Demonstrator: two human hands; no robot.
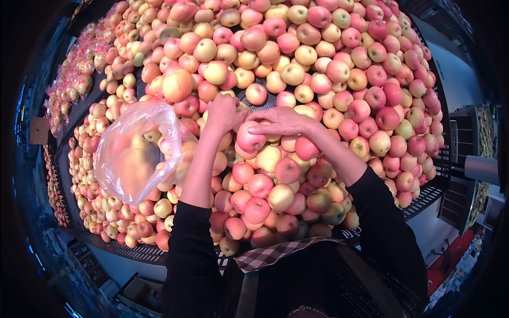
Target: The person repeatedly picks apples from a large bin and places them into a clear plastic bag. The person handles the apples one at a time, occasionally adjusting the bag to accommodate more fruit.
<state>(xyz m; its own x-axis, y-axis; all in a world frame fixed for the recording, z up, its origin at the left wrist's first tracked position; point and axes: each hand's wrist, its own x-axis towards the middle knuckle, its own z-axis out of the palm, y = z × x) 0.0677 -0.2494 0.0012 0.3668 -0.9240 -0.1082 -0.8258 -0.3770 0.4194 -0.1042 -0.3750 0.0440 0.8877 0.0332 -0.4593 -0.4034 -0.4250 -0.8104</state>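
A large heap of red and yellow apples lies before me. My left hand [225, 113], its fingers curled, is over the middle of the heap; whether it holds anything is hidden. Beside it, my right hand [278, 121] rests its fingers and thumb over a pink apple [250, 139], touching its top; a firm grip on it cannot be made out. A clear plastic bag [135, 155] stands open on the apples left of my left forearm, with several apples seen in or through it.
Apples in clear printed wrapping [81, 63] lie at the upper left, past a dark divider. A slotted black plastic rim [427, 200] edges the heap at right and front. Cardboard [39, 130] stands at the far left, and an open box [139, 292] is low at the left.
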